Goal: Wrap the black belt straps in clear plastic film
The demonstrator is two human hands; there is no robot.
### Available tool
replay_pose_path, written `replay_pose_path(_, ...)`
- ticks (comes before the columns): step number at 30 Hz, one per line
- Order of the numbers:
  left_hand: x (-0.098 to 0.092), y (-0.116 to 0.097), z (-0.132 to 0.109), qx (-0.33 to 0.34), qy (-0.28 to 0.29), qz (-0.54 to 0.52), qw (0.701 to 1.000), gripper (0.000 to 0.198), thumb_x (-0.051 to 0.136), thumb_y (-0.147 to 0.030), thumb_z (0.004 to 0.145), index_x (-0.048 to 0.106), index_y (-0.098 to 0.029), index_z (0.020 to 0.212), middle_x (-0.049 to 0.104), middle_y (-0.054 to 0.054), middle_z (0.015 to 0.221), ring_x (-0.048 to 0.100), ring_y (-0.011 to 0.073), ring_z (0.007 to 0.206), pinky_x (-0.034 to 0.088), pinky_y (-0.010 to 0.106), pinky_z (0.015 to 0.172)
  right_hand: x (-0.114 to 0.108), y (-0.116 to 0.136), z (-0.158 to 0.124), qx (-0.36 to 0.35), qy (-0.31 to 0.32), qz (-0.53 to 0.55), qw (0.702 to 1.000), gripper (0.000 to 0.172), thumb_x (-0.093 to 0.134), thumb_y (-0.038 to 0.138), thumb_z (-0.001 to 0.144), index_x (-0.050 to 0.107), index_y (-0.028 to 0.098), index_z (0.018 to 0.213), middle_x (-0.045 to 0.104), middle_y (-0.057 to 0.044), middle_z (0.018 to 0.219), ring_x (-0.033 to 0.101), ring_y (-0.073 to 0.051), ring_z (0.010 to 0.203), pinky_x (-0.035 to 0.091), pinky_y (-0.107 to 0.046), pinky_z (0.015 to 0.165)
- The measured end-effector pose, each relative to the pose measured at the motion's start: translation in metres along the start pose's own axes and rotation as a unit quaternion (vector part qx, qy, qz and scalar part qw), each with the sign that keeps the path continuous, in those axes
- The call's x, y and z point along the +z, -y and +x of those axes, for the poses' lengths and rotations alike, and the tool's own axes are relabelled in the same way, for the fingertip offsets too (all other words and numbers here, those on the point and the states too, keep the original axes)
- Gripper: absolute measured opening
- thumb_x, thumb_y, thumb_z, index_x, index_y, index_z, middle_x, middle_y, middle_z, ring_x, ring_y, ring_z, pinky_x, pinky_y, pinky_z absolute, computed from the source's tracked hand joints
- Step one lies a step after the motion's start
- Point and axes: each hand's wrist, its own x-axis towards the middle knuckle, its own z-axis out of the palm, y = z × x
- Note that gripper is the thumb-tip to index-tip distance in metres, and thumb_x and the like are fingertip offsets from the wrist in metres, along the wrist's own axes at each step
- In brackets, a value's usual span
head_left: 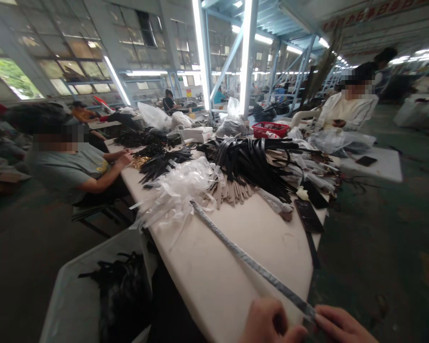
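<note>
My left hand (270, 324) and my right hand (341, 326) sit at the bottom edge, both pinched on the near end of a long belt in a clear plastic sleeve (246, 257). The sleeved belt runs diagonally up and left across the white table (218, 281) toward a heap of clear plastic sleeves (180, 190). Behind the heap lies a large pile of black belts (257, 162) with tan strap ends fanned out in front.
A person in a grey shirt (71, 166) works at the table's left side; another in white (346, 109) sits at the far right. A bin with black belts (121, 295) stands at lower left. A red basket (270, 129) and bags sit farther back.
</note>
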Motion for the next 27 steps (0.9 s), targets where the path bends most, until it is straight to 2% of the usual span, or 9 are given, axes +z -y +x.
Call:
replay_pose_path(2, -0.036, -0.008, 0.017, 0.146, -0.020, 0.136, 0.980, 0.038, 0.065, -0.049, 0.082, 0.062, -0.021, 0.107, 0.064, 0.013, 0.111, 0.057, 0.0278, 0.106, 0.045, 0.041, 0.095, -0.012, 0.003, 0.001, 0.002, 0.029, 0.003, 1.000, 0.059, 0.057, 0.072, 0.082, 0.069, 0.015, 0.080, 0.047, 0.004, 0.052, 0.040, -0.010, 0.046, 0.032, -0.020, 0.044)
replay_pose_path(3, -0.051, -0.010, 0.032, 0.176, -0.024, 0.207, 0.962, 0.040, 0.063, -0.040, 0.084, 0.058, -0.022, 0.120, 0.059, 0.014, 0.126, 0.051, 0.0299, 0.118, 0.040, 0.046, 0.103, -0.018, 0.005, 0.002, -0.005, 0.040, 0.001, 0.999, 0.056, 0.057, 0.069, 0.084, 0.068, 0.014, 0.080, 0.045, 0.005, 0.053, 0.038, -0.009, 0.046, 0.029, -0.019, 0.044)
replay_pose_path(6, -0.070, -0.007, 0.083, 0.189, 0.077, 0.366, 0.908, 0.022, 0.058, -0.025, 0.088, 0.061, -0.018, 0.108, 0.064, 0.014, 0.113, 0.057, 0.0292, 0.110, 0.044, 0.046, 0.098, -0.032, 0.016, 0.011, -0.025, 0.065, -0.018, 0.997, 0.047, 0.058, 0.059, 0.088, 0.067, 0.013, 0.082, 0.047, 0.005, 0.053, 0.040, -0.008, 0.046, 0.030, -0.019, 0.046)
replay_pose_path(7, -0.066, -0.004, 0.096, 0.183, 0.113, 0.397, 0.892, 0.014, 0.054, -0.024, 0.091, 0.062, -0.017, 0.101, 0.067, 0.013, 0.104, 0.061, 0.0279, 0.103, 0.046, 0.044, 0.093, -0.034, 0.020, 0.015, -0.027, 0.066, -0.026, 0.997, 0.045, 0.058, 0.057, 0.089, 0.067, 0.013, 0.081, 0.047, 0.005, 0.052, 0.041, -0.008, 0.045, 0.031, -0.019, 0.046)
replay_pose_path(9, -0.050, 0.001, 0.114, 0.176, 0.155, 0.427, 0.873, 0.021, 0.043, -0.025, 0.098, 0.062, -0.017, 0.093, 0.069, 0.012, 0.093, 0.066, 0.0259, 0.090, 0.049, 0.040, 0.084, -0.031, 0.026, 0.028, -0.029, 0.055, -0.047, 0.997, 0.042, 0.056, 0.052, 0.090, 0.068, 0.013, 0.080, 0.047, 0.005, 0.050, 0.041, -0.009, 0.044, 0.032, -0.019, 0.046)
replay_pose_path(13, -0.016, 0.003, 0.116, 0.189, 0.178, 0.422, 0.869, 0.024, 0.046, -0.035, 0.098, 0.061, -0.017, 0.095, 0.072, 0.011, 0.090, 0.069, 0.0266, 0.083, 0.051, 0.037, 0.074, -0.010, 0.037, 0.055, -0.046, 0.042, -0.084, 0.995, 0.033, 0.054, 0.038, 0.090, 0.068, 0.013, 0.073, 0.049, 0.004, 0.047, 0.042, -0.008, 0.043, 0.030, -0.019, 0.045)
replay_pose_path(15, -0.015, 0.002, 0.112, 0.191, 0.175, 0.412, 0.873, 0.019, 0.053, -0.035, 0.094, 0.061, -0.017, 0.097, 0.072, 0.010, 0.091, 0.069, 0.0259, 0.084, 0.050, 0.036, 0.074, -0.005, 0.041, 0.061, -0.052, 0.044, -0.089, 0.994, 0.032, 0.053, 0.034, 0.089, 0.066, 0.013, 0.069, 0.050, 0.004, 0.046, 0.042, -0.008, 0.043, 0.029, -0.020, 0.045)
replay_pose_path(21, -0.053, 0.008, 0.114, 0.152, 0.103, 0.436, 0.881, 0.019, 0.050, -0.035, 0.095, 0.057, -0.018, 0.101, 0.071, 0.012, 0.094, 0.069, 0.0262, 0.089, 0.049, 0.038, 0.080, -0.033, 0.031, 0.047, -0.049, 0.081, -0.068, 0.993, 0.040, 0.056, 0.049, 0.089, 0.069, 0.012, 0.082, 0.047, 0.005, 0.048, 0.039, -0.008, 0.043, 0.029, -0.020, 0.044)
replay_pose_path(27, -0.017, -0.001, 0.112, 0.177, 0.147, 0.403, 0.886, 0.026, 0.053, -0.041, 0.092, 0.056, -0.018, 0.105, 0.071, 0.010, 0.090, 0.069, 0.0266, 0.080, 0.051, 0.036, 0.071, -0.021, 0.039, 0.062, -0.050, 0.076, -0.061, 0.994, 0.043, 0.055, 0.053, 0.089, 0.067, 0.013, 0.079, 0.046, 0.005, 0.048, 0.039, -0.008, 0.042, 0.030, -0.020, 0.045)
